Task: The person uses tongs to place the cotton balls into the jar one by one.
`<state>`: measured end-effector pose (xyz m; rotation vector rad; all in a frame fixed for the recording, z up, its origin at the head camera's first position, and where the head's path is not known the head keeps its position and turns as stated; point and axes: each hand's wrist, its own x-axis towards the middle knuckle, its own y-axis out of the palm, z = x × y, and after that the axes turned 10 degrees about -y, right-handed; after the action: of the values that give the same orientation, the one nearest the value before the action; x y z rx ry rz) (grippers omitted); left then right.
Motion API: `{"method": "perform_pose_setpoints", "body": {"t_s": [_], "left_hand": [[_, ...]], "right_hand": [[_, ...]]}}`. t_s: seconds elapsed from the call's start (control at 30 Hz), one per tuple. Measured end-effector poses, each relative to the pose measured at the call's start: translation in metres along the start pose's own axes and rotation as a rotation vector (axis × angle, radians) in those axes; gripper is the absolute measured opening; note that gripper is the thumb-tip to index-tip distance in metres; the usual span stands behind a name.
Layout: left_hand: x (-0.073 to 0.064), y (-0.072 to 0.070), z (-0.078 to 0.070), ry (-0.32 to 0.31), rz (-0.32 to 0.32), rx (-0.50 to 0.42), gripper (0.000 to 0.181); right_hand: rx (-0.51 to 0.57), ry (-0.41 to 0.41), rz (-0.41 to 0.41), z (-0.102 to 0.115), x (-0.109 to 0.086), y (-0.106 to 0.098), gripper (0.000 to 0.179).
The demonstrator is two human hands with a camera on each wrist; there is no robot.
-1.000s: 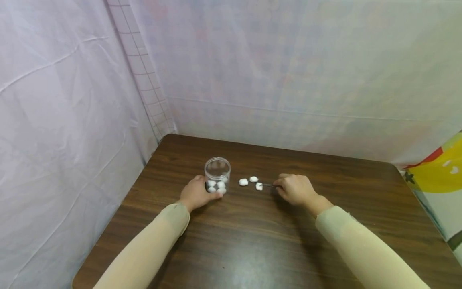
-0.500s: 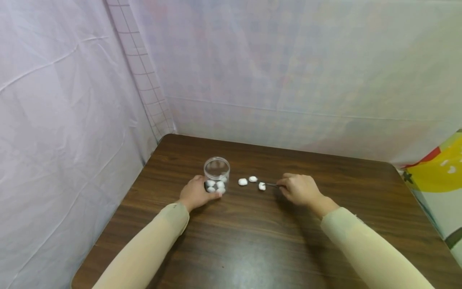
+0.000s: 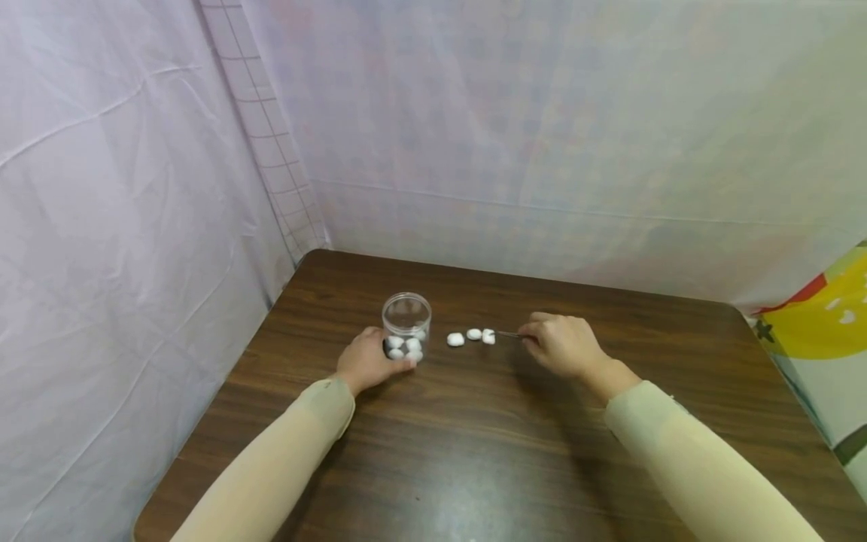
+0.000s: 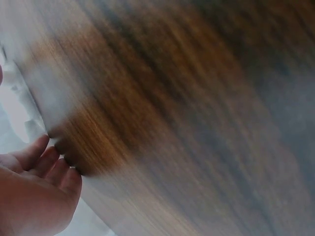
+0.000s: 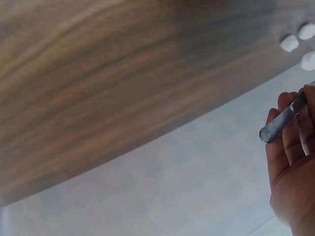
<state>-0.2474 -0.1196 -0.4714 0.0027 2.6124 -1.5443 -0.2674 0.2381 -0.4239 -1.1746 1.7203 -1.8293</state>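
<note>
In the head view, my left hand (image 3: 369, 363) grips the lower side of a clear round jar (image 3: 406, 324), which stands open-topped with several white cotton balls (image 3: 413, 345) inside. My right hand (image 3: 562, 346) pinches metal tweezers (image 3: 509, 334) that point left. At their tips is a cotton ball (image 3: 489, 337), right beside a second cotton ball (image 3: 474, 334); a third cotton ball (image 3: 456, 340) lies nearer the jar. The right wrist view shows the rounded end of the tweezers (image 5: 280, 125) sticking out past curled fingers. In the left wrist view the jar is out of sight behind my hand (image 4: 39, 196).
All of this is on a dark brown wooden table (image 3: 460, 444) with rounded corners. A pale curtain (image 3: 542, 150) hangs along its back edge, and a white sheet (image 3: 135, 263) hangs on the left. A yellow and red printed cloth (image 3: 840, 316) is at the right.
My right hand has shifted slightly right, then away from me, taking the cotton ball at the tweezer tips from nearer me up into line beside the middle one. The left hand keeps its hold.
</note>
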Motion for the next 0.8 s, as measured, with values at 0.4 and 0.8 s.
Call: {"method": "perform_pose_setpoints", "body": {"t_s": [0.4, 0.8], "left_hand": [[0.002, 0.001, 0.002, 0.006, -0.001, 0.002, 0.084], [0.0, -0.002, 0.0, 0.02, -0.009, 0.001, 0.082]], "right_hand": [[-0.011, -0.062, -0.065, 0.005, 0.039, -0.027, 0.015], [-0.018, -0.147, -0.128, 0.031, 0.091, -0.052, 0.015]]}}
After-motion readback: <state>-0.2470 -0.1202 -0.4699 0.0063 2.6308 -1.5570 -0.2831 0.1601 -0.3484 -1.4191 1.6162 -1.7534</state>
